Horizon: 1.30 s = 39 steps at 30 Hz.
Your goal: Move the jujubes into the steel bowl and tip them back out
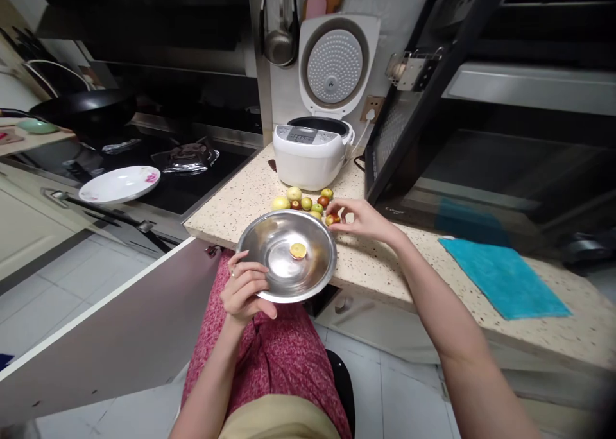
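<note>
My left hand [245, 291] grips the near rim of a shiny steel bowl [269, 240], held level in front of the counter edge. One small yellow-green fruit [298, 251] lies in the bowl. Several small green, yellow and reddish fruits [303, 203] sit in a loose pile on the speckled counter [250, 195] just behind the bowl. My right hand [359, 219] reaches to the right end of that pile, fingertips pinched on a reddish fruit [331, 219].
A white rice cooker [312, 153] with its lid up stands behind the fruit. A black oven [481, 124] with its door ajar is at the right, a teal cloth [503, 275] in front. At left, a hob, a wok [86, 108] and a white plate [119, 183].
</note>
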Tool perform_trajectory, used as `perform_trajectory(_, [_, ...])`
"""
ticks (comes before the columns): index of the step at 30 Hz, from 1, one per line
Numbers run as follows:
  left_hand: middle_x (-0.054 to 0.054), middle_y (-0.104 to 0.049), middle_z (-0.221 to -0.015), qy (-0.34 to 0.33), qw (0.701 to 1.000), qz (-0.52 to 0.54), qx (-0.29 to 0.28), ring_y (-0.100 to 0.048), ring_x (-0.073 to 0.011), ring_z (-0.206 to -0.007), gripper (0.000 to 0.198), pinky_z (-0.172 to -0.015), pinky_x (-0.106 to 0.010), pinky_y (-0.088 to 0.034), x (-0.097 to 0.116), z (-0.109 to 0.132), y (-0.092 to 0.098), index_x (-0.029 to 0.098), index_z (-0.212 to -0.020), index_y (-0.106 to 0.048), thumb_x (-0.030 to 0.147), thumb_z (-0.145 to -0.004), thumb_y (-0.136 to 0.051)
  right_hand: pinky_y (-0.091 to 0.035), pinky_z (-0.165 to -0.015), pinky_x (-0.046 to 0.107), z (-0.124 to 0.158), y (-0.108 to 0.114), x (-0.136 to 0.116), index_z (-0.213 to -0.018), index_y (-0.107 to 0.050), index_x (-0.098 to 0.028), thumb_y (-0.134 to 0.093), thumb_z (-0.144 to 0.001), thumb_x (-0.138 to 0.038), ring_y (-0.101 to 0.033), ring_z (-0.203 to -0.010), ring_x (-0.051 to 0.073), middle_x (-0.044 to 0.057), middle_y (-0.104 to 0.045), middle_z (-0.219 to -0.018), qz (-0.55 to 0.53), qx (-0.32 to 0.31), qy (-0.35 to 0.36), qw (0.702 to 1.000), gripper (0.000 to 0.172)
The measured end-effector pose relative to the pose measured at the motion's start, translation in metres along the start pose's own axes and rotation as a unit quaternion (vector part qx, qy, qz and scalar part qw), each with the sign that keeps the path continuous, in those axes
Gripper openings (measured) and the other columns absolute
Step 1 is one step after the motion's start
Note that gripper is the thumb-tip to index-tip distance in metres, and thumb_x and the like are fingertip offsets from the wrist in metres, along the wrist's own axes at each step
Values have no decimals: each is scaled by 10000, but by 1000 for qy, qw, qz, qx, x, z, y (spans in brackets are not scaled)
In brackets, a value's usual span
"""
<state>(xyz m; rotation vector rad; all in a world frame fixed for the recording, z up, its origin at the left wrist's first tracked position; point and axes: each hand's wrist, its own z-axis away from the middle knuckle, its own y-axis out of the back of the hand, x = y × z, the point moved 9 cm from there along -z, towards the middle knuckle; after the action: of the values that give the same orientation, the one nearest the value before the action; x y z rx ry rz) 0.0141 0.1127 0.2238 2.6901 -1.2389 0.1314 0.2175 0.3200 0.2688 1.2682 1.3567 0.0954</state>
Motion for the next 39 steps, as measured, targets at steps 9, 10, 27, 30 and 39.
perform_trajectory(9, [8, -704, -645, -10, 998, 33, -49, -767, -207, -792, 540, -1069, -512, -520, 17, -1, -26, 189, -779, -694, 690, -936, -566, -533, -799, 359, 2, -20, -23, -1086, -728, -209, -766, -901, -377, -654, -858, 212, 66, -741, -1025, -22, 14, 62, 998, 253])
perform_trajectory(10, [-2, -729, -682, -18, 998, 29, -55, -769, -211, -828, 530, -1070, -503, -519, 17, -1, -27, 190, -818, -714, 685, -939, -569, -530, -817, 364, 3, -26, -27, -1093, -732, -211, -757, -913, -356, -658, -879, 218, 67, -747, -1028, -4, -7, 72, 997, 232])
perform_trajectory(27, [-68, -810, -994, -4, 998, -8, -67, -744, -207, -994, 484, -1038, -440, -522, 3, 7, -26, 212, -1050, -765, 620, -1007, -509, -536, -885, 356, 4, -49, -31, -1096, -707, -201, -674, -983, -227, -672, -952, 213, 72, -716, -1070, 49, -96, 104, 989, 120])
perform_trajectory(30, [-56, -806, -972, 4, 997, -3, -73, -743, -209, -997, 473, -1060, -452, -513, 3, 6, -27, 223, -1058, -764, 622, -1002, -514, -528, -996, 400, 4, -53, -29, -1126, -740, -216, -653, -970, -144, -673, -1089, 228, 90, -707, -1180, 47, -118, 110, 986, 193])
perform_trajectory(39, [-43, -792, -922, 19, 996, 11, -85, -742, -220, -1007, 456, -1107, -489, -502, 1, 5, -30, 231, -1076, -761, 617, -994, -531, -543, -1002, 396, 5, -59, -20, -1170, -780, -234, -679, -898, -63, -695, -1111, 227, 88, -746, -1207, 66, -165, 85, 980, 337])
